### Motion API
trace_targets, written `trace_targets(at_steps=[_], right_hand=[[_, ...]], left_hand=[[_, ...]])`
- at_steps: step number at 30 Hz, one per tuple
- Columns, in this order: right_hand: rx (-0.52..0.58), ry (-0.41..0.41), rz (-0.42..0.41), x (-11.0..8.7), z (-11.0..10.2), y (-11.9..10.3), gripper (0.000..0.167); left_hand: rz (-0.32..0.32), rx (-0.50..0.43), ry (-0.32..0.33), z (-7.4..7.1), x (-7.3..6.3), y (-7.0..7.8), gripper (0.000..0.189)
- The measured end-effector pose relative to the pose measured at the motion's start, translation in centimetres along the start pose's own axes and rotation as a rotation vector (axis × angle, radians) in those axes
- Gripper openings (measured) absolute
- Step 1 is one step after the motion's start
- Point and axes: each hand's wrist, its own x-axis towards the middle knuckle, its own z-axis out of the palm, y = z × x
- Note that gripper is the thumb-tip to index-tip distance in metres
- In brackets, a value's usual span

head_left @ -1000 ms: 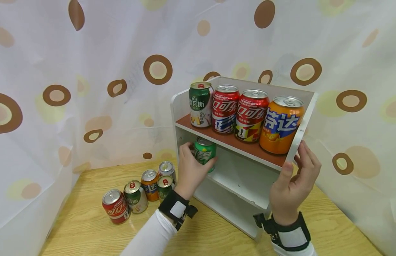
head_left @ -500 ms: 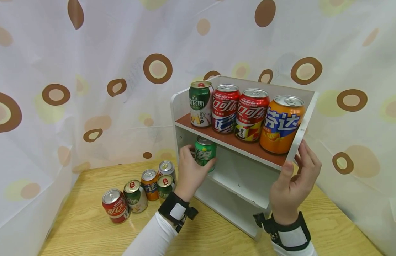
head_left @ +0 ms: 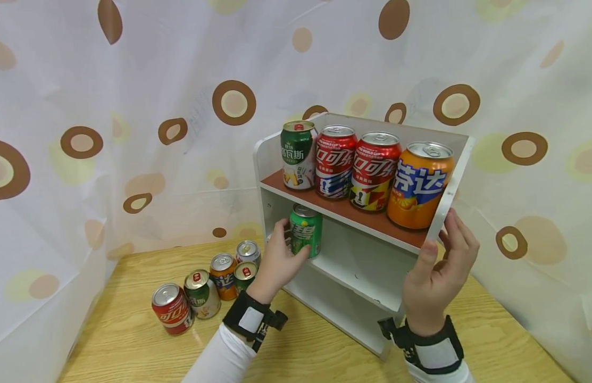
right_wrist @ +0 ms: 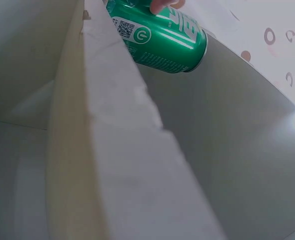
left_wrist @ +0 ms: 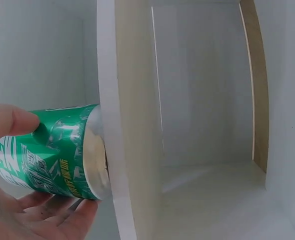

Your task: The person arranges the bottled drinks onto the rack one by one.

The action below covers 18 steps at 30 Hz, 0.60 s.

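Note:
My left hand [head_left: 281,263] holds a green soda can [head_left: 306,231] upright at the left end of the middle shelf board. In the left wrist view the thumb [left_wrist: 22,121] lies on one side of the can and the other fingers curve round the opposite side; the can's base is right at the board. My right hand [head_left: 436,276] grips the right side panel of the small white shelf unit [head_left: 348,279], thumb at its front edge and fingers along the outside. The right wrist view shows the board's chipped front edge [right_wrist: 132,130], with the green can beyond it.
On the brown top board stand a green-and-white can [head_left: 298,154], two red cola cans [head_left: 336,162] and an orange can [head_left: 420,186]. Several more cans, including a red one [head_left: 172,309], stand on the wooden table [head_left: 114,340] left of the unit. A patterned curtain [head_left: 147,80] hangs behind.
The left hand has shifted slightly down and left; its thumb has slid lower on the green can, baring more of its front. The can and right hand stay nearly in place.

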Motion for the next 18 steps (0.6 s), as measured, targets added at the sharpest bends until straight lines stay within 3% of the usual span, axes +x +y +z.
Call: trace_targets(at_steps=[18], right_hand=[[0.001,0.0,0.002,0.05,0.05,-0.17,0.069]], left_hand=[[0.028,-0.012,0.036,0.18,-0.21,-0.22,0.073]])
